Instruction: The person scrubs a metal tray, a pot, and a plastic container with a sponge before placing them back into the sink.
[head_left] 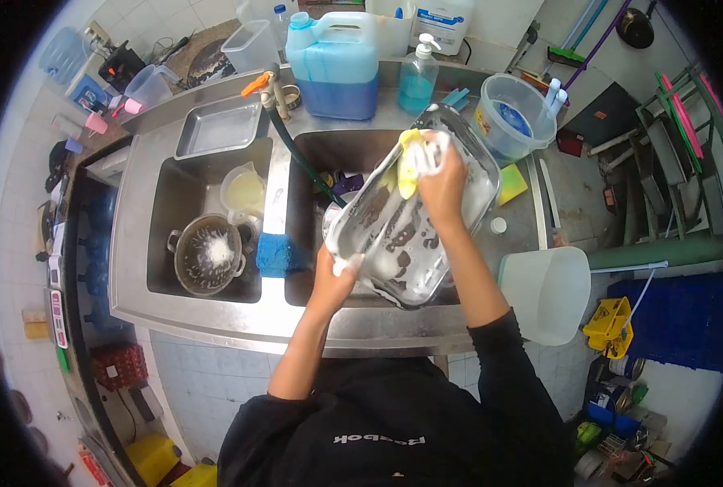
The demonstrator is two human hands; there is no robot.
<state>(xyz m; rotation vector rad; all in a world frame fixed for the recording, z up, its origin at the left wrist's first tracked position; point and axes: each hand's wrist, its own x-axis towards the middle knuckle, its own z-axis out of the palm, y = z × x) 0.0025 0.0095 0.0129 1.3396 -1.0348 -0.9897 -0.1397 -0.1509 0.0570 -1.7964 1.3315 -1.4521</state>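
A rectangular metal baking tray (418, 253), streaked with white suds, is held tilted over the right sink basin (300, 286). My left hand (334, 280) is closed on its lower left edge, foam around the fingers. Against the tray's inside, near the upper end, my right hand (445, 183) presses a foamy yellow sponge (408, 169); suds cover part of those fingers. Beneath the tray, dark and pale dishes in the basin are mostly hidden.
In the left basin are a soapy pot (207, 254) and a plastic jug (243, 191). A blue cloth (274, 256) drapes the divider, near the tap (272, 91). Behind stand a blue-liquid jerrycan (333, 69) and pump bottle (418, 77). A bucket (514, 118) and yellow-green sponge (511, 185) sit right.
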